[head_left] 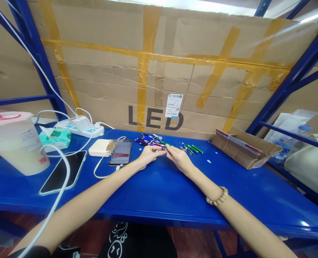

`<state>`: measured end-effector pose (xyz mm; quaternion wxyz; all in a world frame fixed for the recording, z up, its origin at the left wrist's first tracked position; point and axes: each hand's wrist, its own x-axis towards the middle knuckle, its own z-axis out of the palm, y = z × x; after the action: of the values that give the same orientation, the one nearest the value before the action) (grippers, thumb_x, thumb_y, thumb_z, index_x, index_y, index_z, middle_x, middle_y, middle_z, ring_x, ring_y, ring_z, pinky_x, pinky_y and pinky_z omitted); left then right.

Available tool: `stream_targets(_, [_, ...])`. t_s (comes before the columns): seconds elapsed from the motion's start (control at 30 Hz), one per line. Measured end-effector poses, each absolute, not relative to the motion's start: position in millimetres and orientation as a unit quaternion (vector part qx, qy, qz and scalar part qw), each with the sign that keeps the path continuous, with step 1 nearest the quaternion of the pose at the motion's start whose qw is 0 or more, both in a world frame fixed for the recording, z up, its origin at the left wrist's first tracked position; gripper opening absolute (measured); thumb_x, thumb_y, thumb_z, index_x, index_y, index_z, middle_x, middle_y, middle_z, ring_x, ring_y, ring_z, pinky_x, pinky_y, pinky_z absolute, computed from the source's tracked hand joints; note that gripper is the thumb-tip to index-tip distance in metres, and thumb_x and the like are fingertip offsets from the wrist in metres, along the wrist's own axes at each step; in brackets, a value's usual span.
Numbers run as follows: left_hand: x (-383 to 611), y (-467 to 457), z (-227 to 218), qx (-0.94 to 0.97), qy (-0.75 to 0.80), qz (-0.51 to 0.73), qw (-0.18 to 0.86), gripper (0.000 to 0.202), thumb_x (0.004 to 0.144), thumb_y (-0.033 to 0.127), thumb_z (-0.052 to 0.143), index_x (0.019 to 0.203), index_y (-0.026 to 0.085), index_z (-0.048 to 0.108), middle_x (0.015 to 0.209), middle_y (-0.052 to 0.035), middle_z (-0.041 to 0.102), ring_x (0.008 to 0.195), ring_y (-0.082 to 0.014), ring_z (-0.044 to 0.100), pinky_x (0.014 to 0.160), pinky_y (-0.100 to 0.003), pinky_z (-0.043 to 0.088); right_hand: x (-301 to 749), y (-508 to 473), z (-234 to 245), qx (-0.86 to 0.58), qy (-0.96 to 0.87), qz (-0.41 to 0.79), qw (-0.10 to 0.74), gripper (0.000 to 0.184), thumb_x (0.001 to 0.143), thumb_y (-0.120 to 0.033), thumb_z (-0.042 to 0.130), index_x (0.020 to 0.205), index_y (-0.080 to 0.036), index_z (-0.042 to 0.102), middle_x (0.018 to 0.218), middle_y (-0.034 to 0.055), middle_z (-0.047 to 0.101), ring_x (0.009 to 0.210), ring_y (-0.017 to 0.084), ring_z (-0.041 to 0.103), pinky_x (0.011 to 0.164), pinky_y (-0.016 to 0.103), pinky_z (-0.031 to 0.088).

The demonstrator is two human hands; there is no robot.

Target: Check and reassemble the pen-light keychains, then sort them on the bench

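Note:
My left hand and my right hand meet above the middle of the blue table, fingers pinched close together. Between them is a slim pen-like stick, dark with a reddish part, mostly covered by the fingers. My left hand grips its left side, while my right fingertips close around its right end. Just behind the hands lies a loose pile of purple and blue pen-like sticks with shiny metal ends. Green pen-like sticks lie beyond my right hand, with small metal pieces beside them.
At left stand a drink cup, a phone, a tissue pack and a power strip. A second phone is cabled to a cream power bank. An open cardboard box sits right; a large carton stands behind.

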<state>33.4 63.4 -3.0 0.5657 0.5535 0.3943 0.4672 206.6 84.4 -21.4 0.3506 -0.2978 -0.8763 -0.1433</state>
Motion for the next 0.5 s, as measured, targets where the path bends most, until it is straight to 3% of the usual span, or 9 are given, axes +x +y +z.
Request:
stream_targets(0.17, [31.5, 63.4, -1.3, 0.548, 0.394, 0.458, 0.579, 0.047, 0.052, 0.037, 0.078, 0.089, 0.010, 0.070, 0.045, 0.0085, 0.038, 0.037, 0.0001, 0.022, 0.038, -0.019, 0.012, 205.8, 82.0, -17.9, -0.308, -0.883, -0.134, 0.328, 0.036, 0.093, -0.026, 0.031, 0.113, -0.010, 0.057, 0.091, 0.0153, 0.068, 0.085, 0.021, 0.065, 0.076, 0.035, 0.054])
stream_targets(0.5, [36.8, 62.6, -1.8, 0.510, 0.394, 0.498, 0.580, 0.066, 0.046, 0.040, 0.081, 0.101, 0.005, 0.065, 0.048, 0.0087, 0.041, 0.036, 0.0008, 0.025, 0.038, -0.018, 0.013, 199.8, 80.3, -20.9, -0.316, -0.842, -0.041, 0.436, 0.039, 0.092, -0.032, 0.035, 0.112, -0.010, 0.060, 0.107, 0.0143, 0.065, 0.096, 0.021, 0.063, 0.086, 0.033, 0.051])
